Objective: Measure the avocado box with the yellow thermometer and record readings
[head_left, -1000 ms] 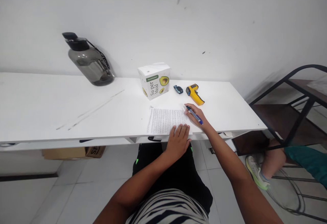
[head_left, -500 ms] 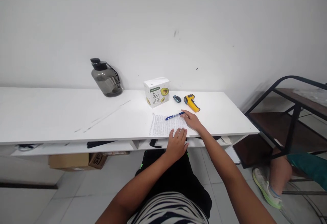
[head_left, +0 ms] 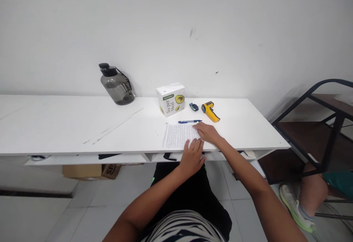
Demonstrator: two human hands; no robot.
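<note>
A sheet of paper point(head_left: 179, 135) covered in dense handwriting lies at the front edge of the white table. My left hand point(head_left: 192, 155) rests over its lower right part, fingers stretched out and slightly spread. At the sheet's upper right edge, my right hand point(head_left: 209, 133) has its fingers bent together on the paper, the thumb side partly hidden. Just beyond the sheet lies a blue pen point(head_left: 189, 121), apart from both hands. Behind it stand a white avocado-printed box point(head_left: 171, 101), a dark wristwatch point(head_left: 193, 107) and a yellow infrared thermometer point(head_left: 210, 111).
A big grey water bottle point(head_left: 117, 86) leans in view at the back left of the table point(head_left: 68, 124). Under the tabletop, a cardboard box point(head_left: 85, 171) sits on the floor. To the right are a black-framed rack point(head_left: 296, 130) and another person's shoe point(head_left: 295, 205).
My right hand has let go of the pen, which now lies level above the paper. That hand has drawn back to the sheet's right edge. The left hand stays on the paper.
</note>
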